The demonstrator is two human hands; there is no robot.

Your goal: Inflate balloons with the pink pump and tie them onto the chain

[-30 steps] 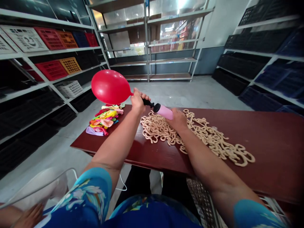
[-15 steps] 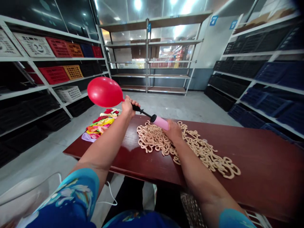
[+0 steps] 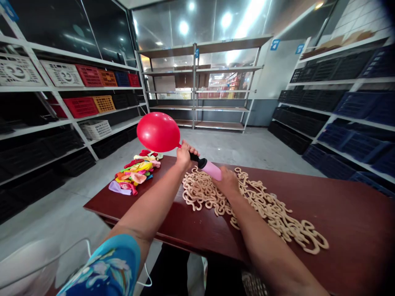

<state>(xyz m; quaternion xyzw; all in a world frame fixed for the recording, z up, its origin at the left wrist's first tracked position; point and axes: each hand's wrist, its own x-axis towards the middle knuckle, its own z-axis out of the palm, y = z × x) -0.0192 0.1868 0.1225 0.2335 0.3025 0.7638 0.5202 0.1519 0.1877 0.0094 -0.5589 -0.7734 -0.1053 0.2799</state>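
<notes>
A half-inflated red balloon [image 3: 158, 132] sticks out to the left from the nozzle of a pink hand pump [image 3: 211, 169]. My left hand [image 3: 184, 155] is clenched around the balloon's neck and the pump's black front end. My right hand [image 3: 228, 182] grips the pink barrel at its rear, just above a heap of beige chain-like pieces [image 3: 256, 205]. The pump's black rod shows only a short stretch between the two hands. Both hands hover over the dark red table [image 3: 354, 230].
A pile of flat balloons in mixed colours [image 3: 132, 173] lies at the table's far left corner. Metal shelving with red, orange, white and dark crates [image 3: 80, 106] lines both walls. Empty shelves [image 3: 197, 94] stand at the back. A white cable [image 3: 77, 250] hangs at lower left.
The pump's rod has gone in, bringing my two hands closer together. The balloon looks slightly fuller. The camera view has tilted upward.
</notes>
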